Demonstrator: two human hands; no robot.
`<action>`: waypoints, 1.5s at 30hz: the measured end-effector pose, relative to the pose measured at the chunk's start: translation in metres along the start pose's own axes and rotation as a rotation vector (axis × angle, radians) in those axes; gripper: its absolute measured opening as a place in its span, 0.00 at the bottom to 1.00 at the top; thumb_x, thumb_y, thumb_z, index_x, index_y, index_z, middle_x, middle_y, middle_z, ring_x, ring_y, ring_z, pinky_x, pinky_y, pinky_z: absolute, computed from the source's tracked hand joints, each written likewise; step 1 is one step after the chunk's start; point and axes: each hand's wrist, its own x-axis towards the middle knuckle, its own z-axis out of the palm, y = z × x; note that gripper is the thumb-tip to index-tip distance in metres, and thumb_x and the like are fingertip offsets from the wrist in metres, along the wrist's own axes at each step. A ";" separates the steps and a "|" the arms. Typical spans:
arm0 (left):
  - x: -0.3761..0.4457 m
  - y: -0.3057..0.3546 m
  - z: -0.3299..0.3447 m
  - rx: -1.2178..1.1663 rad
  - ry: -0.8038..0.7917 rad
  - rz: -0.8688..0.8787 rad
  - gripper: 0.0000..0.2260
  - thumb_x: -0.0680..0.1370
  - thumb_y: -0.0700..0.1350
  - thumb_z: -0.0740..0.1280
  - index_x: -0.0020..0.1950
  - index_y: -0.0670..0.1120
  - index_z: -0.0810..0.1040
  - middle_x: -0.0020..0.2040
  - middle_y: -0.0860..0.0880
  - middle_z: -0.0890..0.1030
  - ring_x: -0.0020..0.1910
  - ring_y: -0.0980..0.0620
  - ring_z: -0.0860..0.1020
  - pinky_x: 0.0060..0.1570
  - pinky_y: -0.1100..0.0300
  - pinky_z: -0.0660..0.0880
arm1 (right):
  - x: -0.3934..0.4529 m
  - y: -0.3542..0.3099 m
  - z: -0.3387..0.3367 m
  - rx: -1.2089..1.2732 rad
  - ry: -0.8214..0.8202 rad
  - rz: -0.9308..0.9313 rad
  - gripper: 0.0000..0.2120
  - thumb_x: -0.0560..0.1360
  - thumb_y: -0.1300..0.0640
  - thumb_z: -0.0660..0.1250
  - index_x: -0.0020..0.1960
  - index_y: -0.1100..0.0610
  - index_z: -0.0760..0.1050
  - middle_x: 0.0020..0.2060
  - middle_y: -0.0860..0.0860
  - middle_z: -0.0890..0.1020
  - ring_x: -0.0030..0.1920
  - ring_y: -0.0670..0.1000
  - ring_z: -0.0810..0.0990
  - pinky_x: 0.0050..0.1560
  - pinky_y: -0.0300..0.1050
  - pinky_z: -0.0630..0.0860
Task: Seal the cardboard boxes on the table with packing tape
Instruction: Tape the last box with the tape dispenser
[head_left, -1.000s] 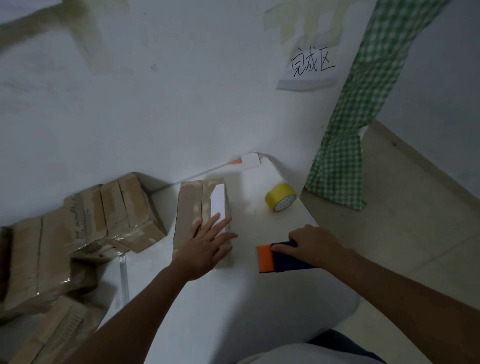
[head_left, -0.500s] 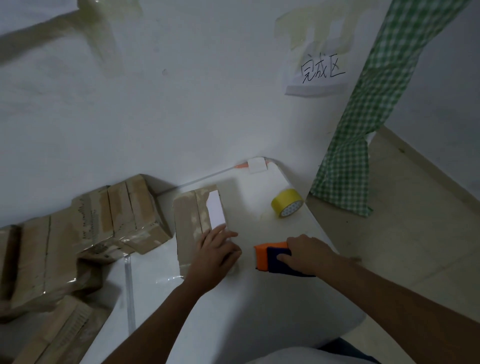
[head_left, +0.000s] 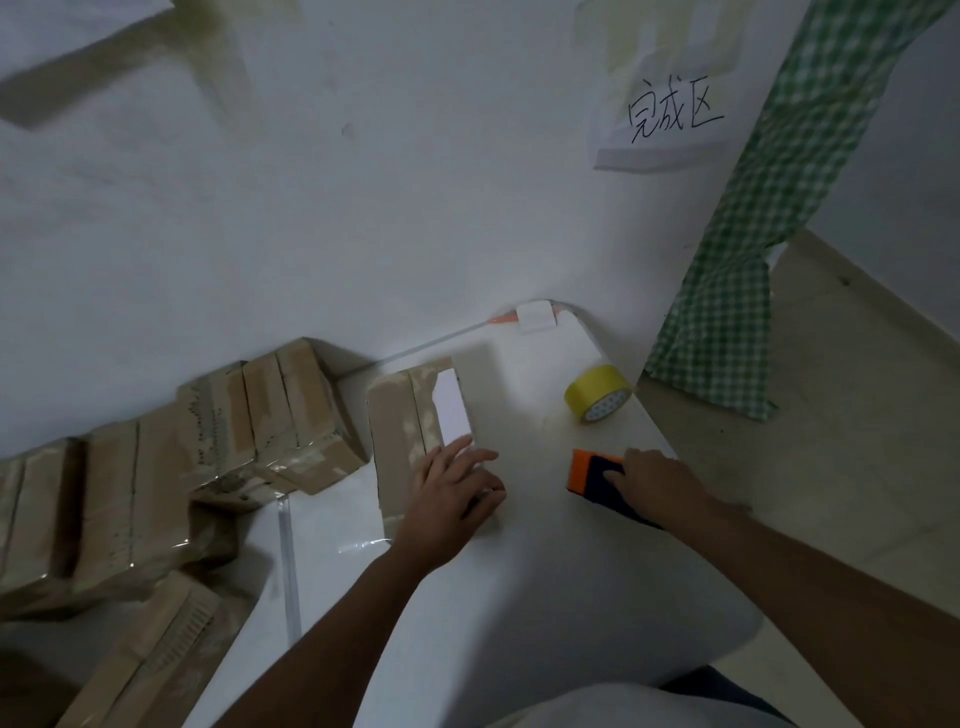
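2 hands (head_left: 451, 493) (head_left: 655, 486), box (head_left: 400, 441), sign (head_left: 670, 124) "完成区"

Bare forearms, no sleeves; pale top and dark trousers below.

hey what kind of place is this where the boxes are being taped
Probably a makeshift packing station in a plain room: taped cardboard boxes stacked against the bare wall, a yellow tape roll on the white table, and a handwritten paper sign taped up.

White table (head_left: 571, 597): boxes (head_left: 400, 441), apparently tape (head_left: 597, 397).
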 end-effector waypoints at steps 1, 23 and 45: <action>0.001 0.000 0.000 0.000 0.000 -0.004 0.13 0.81 0.58 0.58 0.51 0.55 0.80 0.69 0.58 0.73 0.77 0.58 0.54 0.73 0.59 0.45 | 0.001 0.003 0.005 0.013 0.015 0.009 0.18 0.83 0.47 0.55 0.64 0.60 0.69 0.51 0.55 0.79 0.49 0.55 0.79 0.42 0.45 0.71; 0.004 0.011 -0.013 -0.092 -0.081 -0.089 0.12 0.79 0.55 0.67 0.59 0.51 0.78 0.71 0.53 0.71 0.75 0.53 0.62 0.74 0.48 0.57 | -0.036 -0.094 0.051 1.697 -0.201 0.303 0.06 0.80 0.60 0.64 0.53 0.61 0.77 0.43 0.54 0.79 0.46 0.51 0.78 0.54 0.47 0.74; -0.023 -0.017 -0.015 0.135 -0.083 0.070 0.29 0.79 0.62 0.61 0.76 0.47 0.67 0.78 0.49 0.64 0.79 0.47 0.57 0.77 0.44 0.55 | -0.060 -0.094 0.077 1.388 0.324 0.196 0.06 0.81 0.55 0.63 0.47 0.56 0.76 0.42 0.48 0.79 0.46 0.52 0.77 0.53 0.54 0.75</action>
